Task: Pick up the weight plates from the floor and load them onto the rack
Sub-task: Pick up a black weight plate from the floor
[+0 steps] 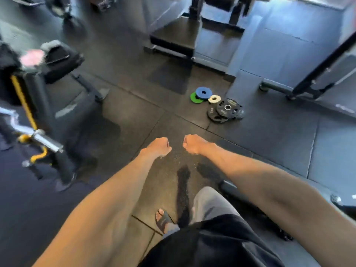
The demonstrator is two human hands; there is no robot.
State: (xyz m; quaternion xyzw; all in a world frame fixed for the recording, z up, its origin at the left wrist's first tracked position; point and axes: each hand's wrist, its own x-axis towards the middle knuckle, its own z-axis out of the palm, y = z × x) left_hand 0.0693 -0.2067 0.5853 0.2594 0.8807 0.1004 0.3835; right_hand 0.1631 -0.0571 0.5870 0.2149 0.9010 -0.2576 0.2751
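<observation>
1. Left hand (159, 146) and right hand (193, 144) are held out ahead, near each other but not touching. Both are curled into fists, fingers tucked under, gripping nothing.
2. The plates sit in a loose cluster on the rubber floor (134, 116), farther off and right of the hands, well apart from them. Blue plate (203, 92) lies partly on green plate (195, 98). Small white plate (214, 99) is just right of those. Black grip plates (228, 107) are the nearest of the cluster, one overlapping the other.
3. Nothing is lifted yet. Judged stage: the approach, before the first pick-up.
4. Rack: I cannot tell which piece of equipment it is. A slanted black frame (325, 68) at far right is one candidate, but the view is blurred.
5. Risk: the foot wears an open sandal (163, 220), toes bare. A plate slipping from a poor hold would land there, and the black ones look heaviest.
6. Risk: the overlaps. Pulling a lower plate first would tip its upper mate off, so the top ones should go first.
7. Risk: plates lying flat on rubber leave little room under the rim, so fingertips could get pinched on the smooth coloured discs. The black ones appear to have hand slots, a safer hold.
8. Risk: a curl bar (46, 141) juts out at near left. Turning with a load could clip it.
</observation>
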